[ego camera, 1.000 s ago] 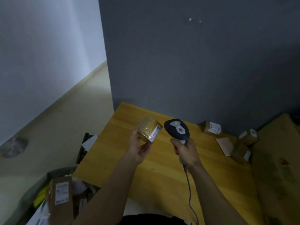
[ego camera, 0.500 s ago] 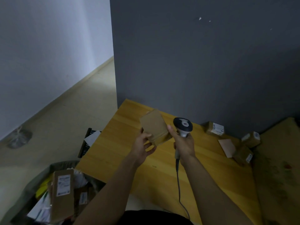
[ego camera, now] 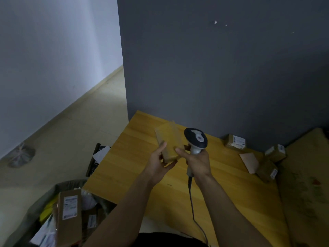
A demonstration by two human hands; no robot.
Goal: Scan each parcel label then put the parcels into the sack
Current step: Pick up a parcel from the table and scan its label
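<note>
Since 1.0 s ago: small parcel [ego camera: 168, 141] has been turned in the left hand [ego camera: 160, 164]. Its white label, which then faced the scanner [ego camera: 195, 138], no longer shows; a plain brown face is toward the camera. Right hand [ego camera: 198, 163] has closed in on it.

Position: parcel is held in the air over the middle of the table [ego camera: 124, 157], with the scanner head just beside it.

Hands: left hand holds the parcel's lower end, thumb up one side and fingers underneath. Right hand is wrapped round the scanner handle, with one digit reaching across to touch the parcel's near edge.

Handling (judgement): light, since one hand carries it. Stiff box, corners hold their shape. Surface looks taped and glossy, so possibly slick. Grip across the narrow sides and leave the label face uncovered.

Step (judgement): cannot tell whether the scan has registered. If it has, the parcel goes to the sack [ego camera: 26, 220].

Other: the sack stands on the floor off the table's near left corner, already holding boxes. Unscanned parcels [ego camera: 234, 142] wait at the table's far right edge
</note>
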